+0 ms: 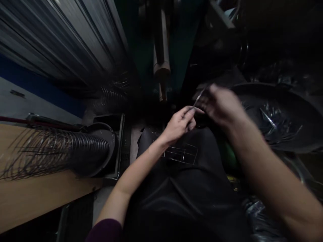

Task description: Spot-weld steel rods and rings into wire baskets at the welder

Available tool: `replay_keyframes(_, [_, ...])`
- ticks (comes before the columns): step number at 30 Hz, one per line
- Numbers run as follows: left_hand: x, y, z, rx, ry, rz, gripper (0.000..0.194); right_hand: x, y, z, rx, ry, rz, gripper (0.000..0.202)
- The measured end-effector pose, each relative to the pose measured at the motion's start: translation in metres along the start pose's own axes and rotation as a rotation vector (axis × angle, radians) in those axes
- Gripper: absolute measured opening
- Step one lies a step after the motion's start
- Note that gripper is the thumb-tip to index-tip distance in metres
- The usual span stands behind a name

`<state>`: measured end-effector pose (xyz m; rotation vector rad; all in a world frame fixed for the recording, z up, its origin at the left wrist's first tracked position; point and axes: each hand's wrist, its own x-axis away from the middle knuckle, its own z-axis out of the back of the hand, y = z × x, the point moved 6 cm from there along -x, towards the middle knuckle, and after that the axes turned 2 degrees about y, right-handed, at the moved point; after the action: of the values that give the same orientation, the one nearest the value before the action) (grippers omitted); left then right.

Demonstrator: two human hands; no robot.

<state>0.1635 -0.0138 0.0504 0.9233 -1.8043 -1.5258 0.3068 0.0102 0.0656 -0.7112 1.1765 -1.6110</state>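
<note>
My left hand (182,121) is closed, thumb and fingers pinching a thin, shiny metal piece (198,98) that looks like a short wire or rod. It slants up and right from those fingertips towards my right hand (220,102). That hand is smeared by motion, its fingers partly curled around the upper end; whether it grips the piece I cannot make out. Both hands are above the dark apron (176,191) over my lap. Thin pale lines forming rectangles (183,153) show on the apron below my left wrist.
On the right, a wide dark basin (300,147) holds a heap of shiny metal pieces (275,121). A machine with a vertical rod (161,64) stands ahead. To the left, many wire rings (63,146) hang in a row by a round drum (112,158), beside a wooden board (50,198).
</note>
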Motion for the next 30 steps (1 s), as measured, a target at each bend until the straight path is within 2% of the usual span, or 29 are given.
replay_keyframes(3, [-0.013, -0.018, 0.029, 0.164, 0.112, 0.158, 0.018, 0.059, 0.025, -0.041, -0.054, -0.239, -0.062, 0.043])
replay_keyframes(6, [-0.016, -0.039, 0.04, 0.295, 0.189, 0.292, 0.017, 0.094, 0.045, -0.061, -0.044, -0.348, -0.111, 0.04])
replay_keyframes(11, [-0.004, -0.055, 0.039, 0.411, 0.13, 0.33, 0.014, 0.09, 0.047, -0.09, -0.08, -0.428, -0.141, 0.033])
replay_keyframes(14, [-0.005, -0.054, 0.051, 0.423, 0.179, 0.293, 0.014, 0.088, 0.043, -0.108, -0.049, -0.593, -0.076, 0.028])
replay_keyframes(16, [-0.002, -0.049, 0.059, 0.37, 0.174, 0.279, 0.019, 0.089, 0.045, -0.111, -0.066, -0.646, -0.093, 0.028])
replay_keyframes(17, [0.003, -0.046, 0.063, 0.308, 0.157, 0.266, 0.026, 0.087, 0.046, -0.109, -0.099, -0.618, -0.118, 0.029])
replay_keyframes(19, [0.025, -0.038, 0.068, 0.09, 0.088, 0.203, 0.042, 0.08, 0.047, -0.096, -0.181, -0.482, -0.168, 0.033])
replay_keyframes(21, [0.057, -0.034, 0.066, -0.232, -0.023, 0.088, 0.065, 0.074, 0.047, -0.083, -0.243, -0.354, -0.203, 0.038])
replay_keyframes(22, [0.074, -0.037, 0.062, -0.409, -0.089, 0.027, 0.076, 0.072, 0.047, -0.078, -0.262, -0.321, -0.215, 0.039])
replay_keyframes(23, [0.088, -0.041, 0.06, -0.576, -0.106, -0.032, 0.083, 0.072, 0.047, -0.075, -0.277, -0.309, -0.228, 0.041])
replay_keyframes(24, [0.1, -0.048, 0.059, -0.719, -0.087, -0.086, 0.082, 0.073, 0.048, -0.074, -0.293, -0.312, -0.245, 0.042])
replay_keyframes(26, [0.11, -0.061, 0.06, -0.878, 0.043, -0.197, 0.075, 0.075, 0.048, -0.077, -0.329, -0.327, -0.287, 0.045])
replay_keyframes(28, [0.106, -0.069, 0.063, -0.869, 0.179, -0.307, 0.073, 0.073, 0.046, -0.082, -0.361, -0.321, -0.301, 0.047])
replay_keyframes(30, [0.093, -0.068, 0.07, -0.781, 0.259, -0.399, 0.079, 0.063, 0.038, -0.086, -0.379, -0.297, -0.266, 0.048])
